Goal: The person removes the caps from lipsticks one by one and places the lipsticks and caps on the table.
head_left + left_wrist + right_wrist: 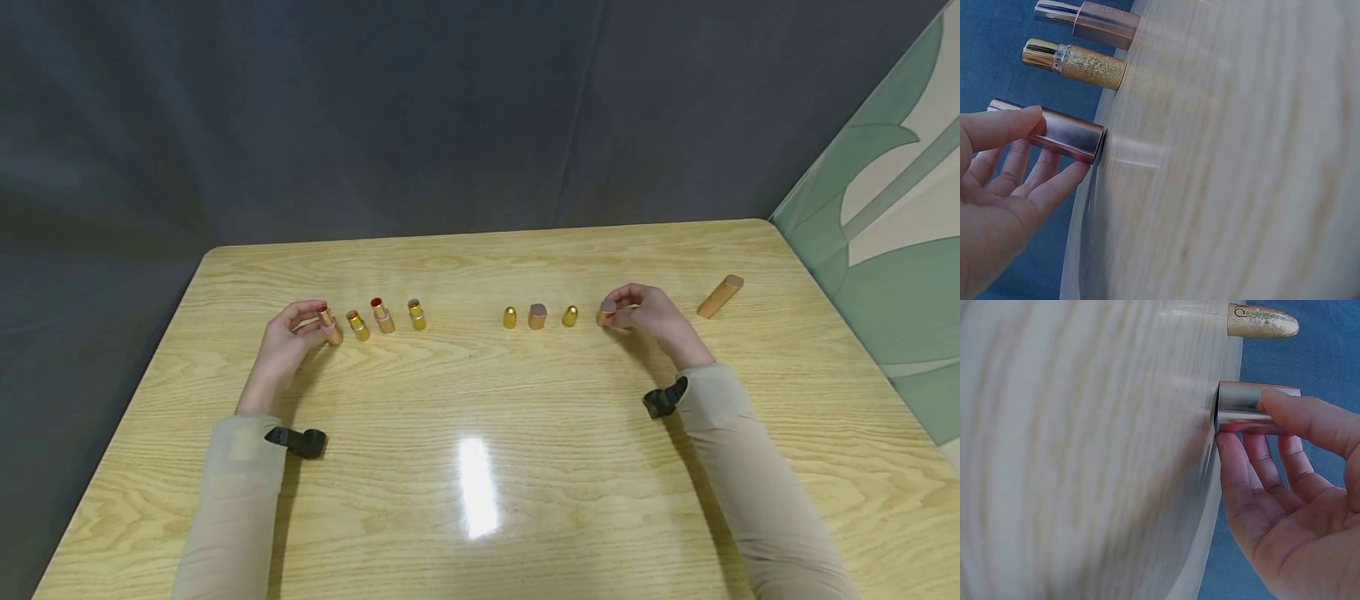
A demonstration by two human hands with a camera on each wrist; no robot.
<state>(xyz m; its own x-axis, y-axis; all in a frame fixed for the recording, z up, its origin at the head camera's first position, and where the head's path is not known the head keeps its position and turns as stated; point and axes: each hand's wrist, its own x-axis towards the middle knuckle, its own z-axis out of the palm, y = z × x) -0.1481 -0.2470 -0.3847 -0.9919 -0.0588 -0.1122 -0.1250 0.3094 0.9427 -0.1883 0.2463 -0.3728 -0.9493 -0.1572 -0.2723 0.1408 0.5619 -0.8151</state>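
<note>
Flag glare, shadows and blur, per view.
Head: bright glare patch on the table; soft shadows along the inner sides of the left sleeve and right sleeve. Left wrist: wood grain blurred, but MISSHA on the top lipstick is legible. Right wrist: grain also soft, dark shadow low on the table, held pink cap fairly crisp.

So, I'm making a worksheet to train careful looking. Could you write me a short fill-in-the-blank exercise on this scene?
In the head view, the left hand holds the lipstick at the ____ end of its row.
That row has ____ lipsticks, counting the held one.
In the right wrist view, the right hand pinches a pink cap beside another cap coloured ____.
The printed lipstick at the top of the left wrist view reads ____.

Missing words: left; four; gold; MISSHA
</note>
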